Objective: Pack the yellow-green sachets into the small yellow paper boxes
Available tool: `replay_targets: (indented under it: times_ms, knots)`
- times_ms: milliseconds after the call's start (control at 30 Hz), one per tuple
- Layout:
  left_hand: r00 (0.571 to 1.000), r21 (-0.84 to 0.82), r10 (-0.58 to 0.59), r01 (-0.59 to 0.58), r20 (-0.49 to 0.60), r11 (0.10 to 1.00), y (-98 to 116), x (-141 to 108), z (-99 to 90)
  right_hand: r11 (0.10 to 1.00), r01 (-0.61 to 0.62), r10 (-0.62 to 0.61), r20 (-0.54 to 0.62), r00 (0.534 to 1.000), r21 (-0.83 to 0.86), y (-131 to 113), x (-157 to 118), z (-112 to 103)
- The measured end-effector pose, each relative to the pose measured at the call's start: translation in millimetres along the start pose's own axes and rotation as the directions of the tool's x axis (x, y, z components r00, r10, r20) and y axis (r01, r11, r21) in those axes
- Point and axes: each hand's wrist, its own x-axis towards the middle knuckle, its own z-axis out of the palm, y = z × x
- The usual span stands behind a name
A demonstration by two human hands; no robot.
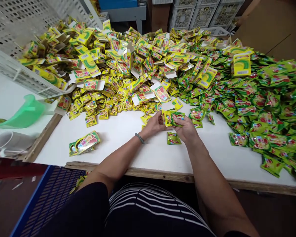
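Note:
Both of my hands meet over the white table, at the near edge of a large pile. My left hand (153, 125), with a beaded bracelet at the wrist, has its fingers curled at the left end of a small yellow packet (167, 118). My right hand (187, 129) pinches a green packet (179, 117) with the thumb on top, overlapping the yellow one. One green sachet (173, 138) lies flat just below the hands. Beyond them rest an open carton (160, 93) with a white flap and more green sachets (196, 114).
Yellow cartons (88, 64) and small yellow packets (90, 104) heap at left and centre; green sachets (266, 98) heap at right. A white crate (17, 70), green scoop (27, 112) and white mug (13, 142) stand left. Stacked flat cartons (85, 144) lie near the wooden table edge (160, 174).

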Motion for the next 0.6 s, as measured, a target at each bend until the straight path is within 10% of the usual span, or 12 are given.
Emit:
replay_targets:
  times_ms: [300,600]
  knots:
    - [0.995,0.370,0.046,-0.074,0.086,0.926,33.6,-14.9,-37.7,0.866,0.405,-0.465,-0.173,0.868,-0.295,-11.0,4.4,-20.3]
    - [0.998,0.225,0.010,-0.023,0.056,0.974,26.0,-13.4,-39.8,0.881,0.200,-0.220,0.003,0.976,-0.430,-17.1,4.6,-37.0]
